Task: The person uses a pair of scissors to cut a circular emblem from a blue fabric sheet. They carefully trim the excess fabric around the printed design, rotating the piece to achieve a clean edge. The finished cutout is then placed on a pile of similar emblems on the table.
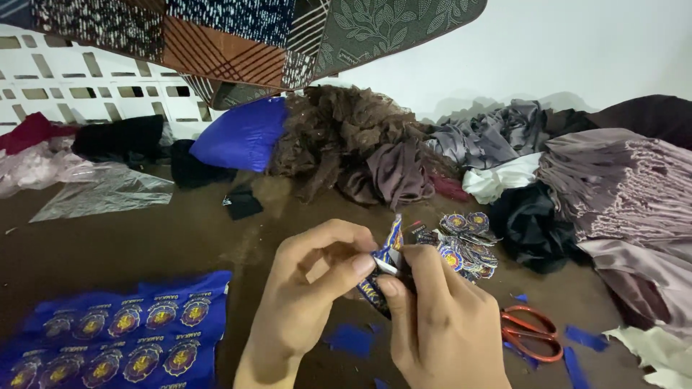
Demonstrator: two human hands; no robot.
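My left hand (306, 292) and my right hand (440, 324) meet in the middle foreground, both pinching one small embroidered patch (390, 248), blue with gold and red stitching, held on edge. The left thumb and forefinger grip its upper part, and the right fingers hold its lower edge. Just behind it lies a pile of cut patches (465, 241) of the same kind on the brown surface. A blue fabric sheet (115, 335) with rows of uncut round emblems lies at the lower left.
Red-handled scissors (530, 333) lie to the right of my right hand, among blue fabric scraps (352, 338). Heaps of brown, grey, mauve and black cloth (375, 148) fill the back and right. A blue pillow (241, 133) and clear plastic sheet (108, 193) lie at left.
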